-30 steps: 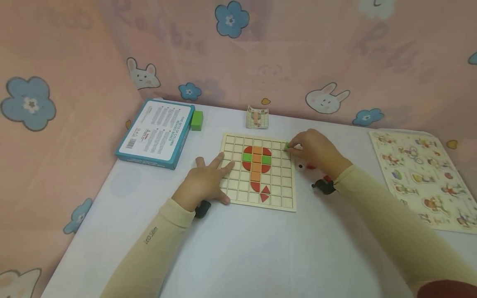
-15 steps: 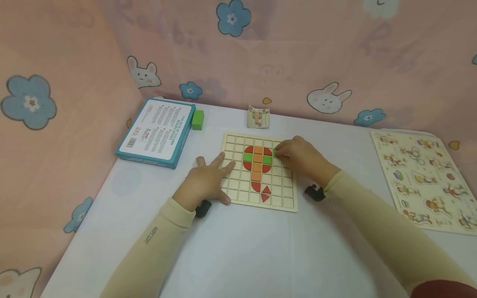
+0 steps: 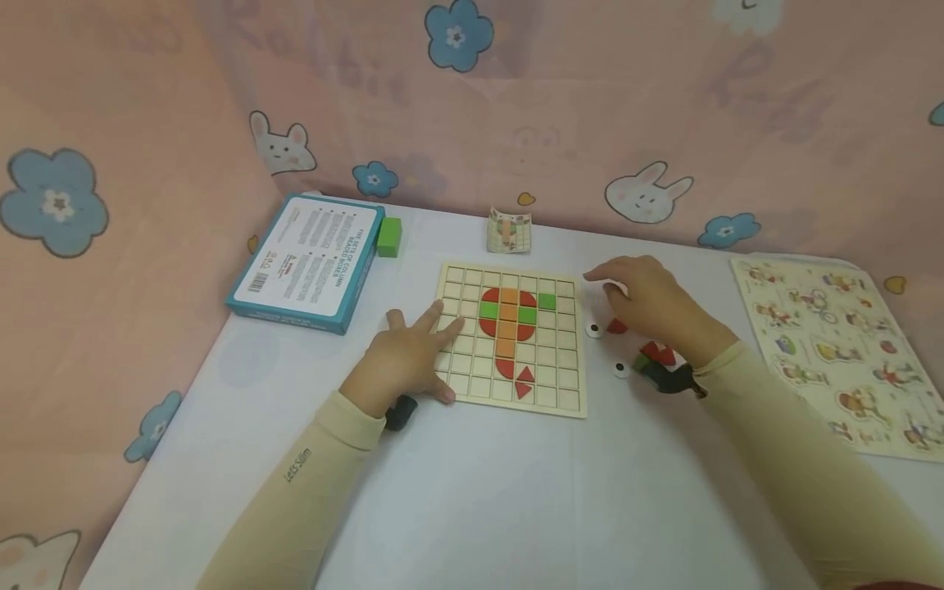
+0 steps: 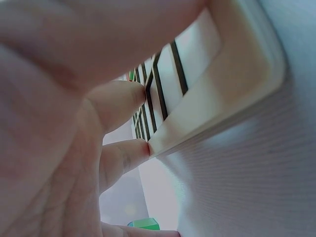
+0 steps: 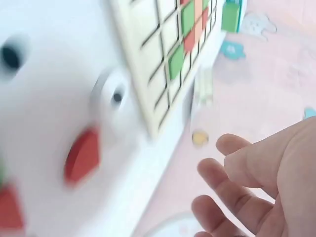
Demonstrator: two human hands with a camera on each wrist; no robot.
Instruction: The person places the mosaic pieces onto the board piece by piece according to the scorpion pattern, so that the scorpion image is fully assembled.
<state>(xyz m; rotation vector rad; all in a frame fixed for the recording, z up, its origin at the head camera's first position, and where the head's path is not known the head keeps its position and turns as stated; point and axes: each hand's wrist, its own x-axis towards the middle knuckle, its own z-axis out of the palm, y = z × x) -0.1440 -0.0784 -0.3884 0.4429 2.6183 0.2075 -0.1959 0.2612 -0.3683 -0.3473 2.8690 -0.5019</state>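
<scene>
Spread fingers of my left hand rest on the left edge of a wooden grid board; the left wrist view shows fingertips against the rim. Orange, red and green tiles sit in the middle cells, with two red triangles low on the board. A green square tile lies in a cell right of the pattern. My right hand hovers off the board's right edge with nothing in its loosely bent fingers. Below it lie a red quarter-round tile, two white eye tiles, and red triangles.
A small pattern card stands behind the board. At the back left are a blue-edged box and a green block. A picture puzzle board lies at the right. A patterned cloth backs the table.
My right hand carried the green tile leftward onto the board, let it go in a cell, and drew back right. The left hand has stayed put.
</scene>
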